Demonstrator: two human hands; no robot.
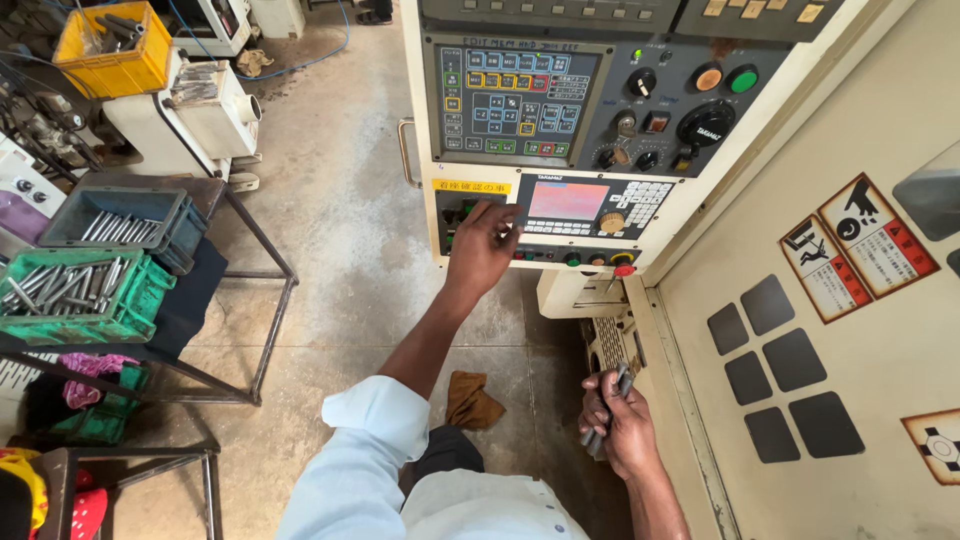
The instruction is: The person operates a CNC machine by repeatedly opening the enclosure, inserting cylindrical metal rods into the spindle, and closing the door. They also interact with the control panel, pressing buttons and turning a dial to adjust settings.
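The left hand (484, 243) reaches up to the lower control panel (560, 212), fingers loosely spread, fingertips at the buttons left of the small pink screen (567, 199); pressing well here probably means one fingertip square on one key, eyes on the screen; the right hand (622, 428) hangs low beside the machine, fingers clamped on a few metal rods (606, 410), best kept clear of the panel; on the left stand, a green crate (88, 322) and a grey crate (172, 230) each hold loose rods; a yellow bin (128, 68) farther back holds darker pieces.
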